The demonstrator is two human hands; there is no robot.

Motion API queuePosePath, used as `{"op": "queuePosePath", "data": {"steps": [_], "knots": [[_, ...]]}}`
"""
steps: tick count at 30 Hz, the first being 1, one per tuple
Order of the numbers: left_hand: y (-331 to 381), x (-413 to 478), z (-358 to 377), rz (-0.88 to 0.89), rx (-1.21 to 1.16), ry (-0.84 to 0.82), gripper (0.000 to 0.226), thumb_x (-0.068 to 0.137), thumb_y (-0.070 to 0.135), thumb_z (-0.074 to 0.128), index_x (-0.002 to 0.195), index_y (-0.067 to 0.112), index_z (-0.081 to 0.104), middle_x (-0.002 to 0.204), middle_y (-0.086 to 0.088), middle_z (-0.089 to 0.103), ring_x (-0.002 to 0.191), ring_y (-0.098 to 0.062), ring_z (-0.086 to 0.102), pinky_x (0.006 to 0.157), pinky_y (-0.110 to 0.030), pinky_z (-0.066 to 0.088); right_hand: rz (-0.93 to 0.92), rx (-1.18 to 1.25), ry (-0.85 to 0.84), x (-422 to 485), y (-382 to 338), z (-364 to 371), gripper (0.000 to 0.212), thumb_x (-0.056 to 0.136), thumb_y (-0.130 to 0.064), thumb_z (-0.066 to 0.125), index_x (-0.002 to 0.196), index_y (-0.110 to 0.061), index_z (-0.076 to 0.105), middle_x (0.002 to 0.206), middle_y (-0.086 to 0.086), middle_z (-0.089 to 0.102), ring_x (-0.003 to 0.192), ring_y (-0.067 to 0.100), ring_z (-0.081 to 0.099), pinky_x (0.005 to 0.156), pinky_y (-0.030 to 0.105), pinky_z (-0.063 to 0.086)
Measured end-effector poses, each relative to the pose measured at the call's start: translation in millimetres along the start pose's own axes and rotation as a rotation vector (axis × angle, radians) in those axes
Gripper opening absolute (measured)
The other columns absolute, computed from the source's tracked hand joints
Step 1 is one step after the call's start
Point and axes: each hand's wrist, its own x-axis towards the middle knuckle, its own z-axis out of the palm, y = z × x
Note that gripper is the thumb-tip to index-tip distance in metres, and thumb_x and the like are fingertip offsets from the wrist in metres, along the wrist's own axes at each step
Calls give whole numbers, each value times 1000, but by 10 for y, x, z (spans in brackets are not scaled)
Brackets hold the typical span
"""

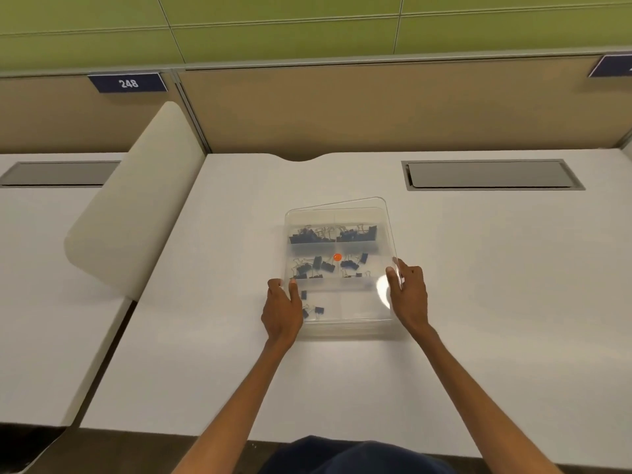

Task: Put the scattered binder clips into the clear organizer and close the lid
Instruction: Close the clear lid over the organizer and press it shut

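We hold the lid (383, 217) tilted over the organizer (345, 328).
Left hand (282, 304) and right hand (408, 294) each pinch a side edge; binder clips (325, 265) sit inside.

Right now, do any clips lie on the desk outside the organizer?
No: all clips in view lie inside the organizer, under the tilted lid, and the desk around it shows none.

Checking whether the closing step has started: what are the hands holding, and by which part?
Both hold the clear lid: the left hand pinches its near-left corner, the right hand grips its right edge, above the organizer.
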Motion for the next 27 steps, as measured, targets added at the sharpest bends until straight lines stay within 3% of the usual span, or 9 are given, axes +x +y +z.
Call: {"op": "queuePosePath", "data": {"steps": [4,8,10,12,16,18,22,24,27], "knots": [[10,-16,5,-68,51,-18,43,98,49,36,116,10,41,111,-12,64,95,-33,63,79,-38,47,56,-32,27,-31,57,45,48,101,-44,38,141,-19,46,113,6,56,100,22,57,88,34,44],[16,-17,19,-70,82,-3,43,99,48,34,114,8,41,103,-10,64,88,-30,63,73,-34,44,63,-7,48,-21,116,87,51,101,-46,37,136,-13,53,127,7,63,117,24,58,102,40,45],[13,-9,19,-86,69,0,46,98,51,24,106,9,42,90,-8,64,76,-26,60,64,-29,41,65,8,67,-26,88,78,48,101,-45,38,129,-12,58,113,7,69,101,21,64,94,38,50],[9,6,23,-101,43,0,51,97,51,14,98,10,44,79,-7,62,70,-25,57,59,-29,36,73,17,86,-23,63,61,41,101,-44,38,118,-16,62,83,4,68,74,16,60,74,33,49],[17,65,20,-139,77,-47,51,104,41,15,107,8,54,92,-11,62,91,-32,60,76,-31,35,113,31,38,-17,83,48,31,101,-44,35,104,-22,57,65,8,60,60,18,55,67,39,48],[7,122,2,-154,126,-72,49,104,39,17,105,8,56,101,-13,65,92,-32,60,78,-32,35,145,34,-11,-31,65,19,38,102,-45,30,107,-18,56,70,3,60,71,23,60,74,40,47],[69,308,-52,-140,179,-97,40,103,37,23,105,8,50,96,-12,64,78,-22,52,75,-32,38,296,37,-72,74,15,-51,68,98,-61,14,120,-15,59,112,10,64,110,35,57,102,45,38],[140,462,-43,-146,131,-115,41,103,42,24,110,9,48,99,-11,63,83,-24,54,78,-33,39,338,-15,-109,245,-18,-47,78,93,-68,7,114,-16,61,115,12,64,109,35,58,102,47,40],[279,753,25,-138,39,-173,47,102,46,24,114,8,49,109,-13,62,96,-28,58,83,-36,42,294,-77,-128,530,-160,4,73,95,-64,7,102,-14,59,106,10,64,100,32,60,93,44,44]]}}
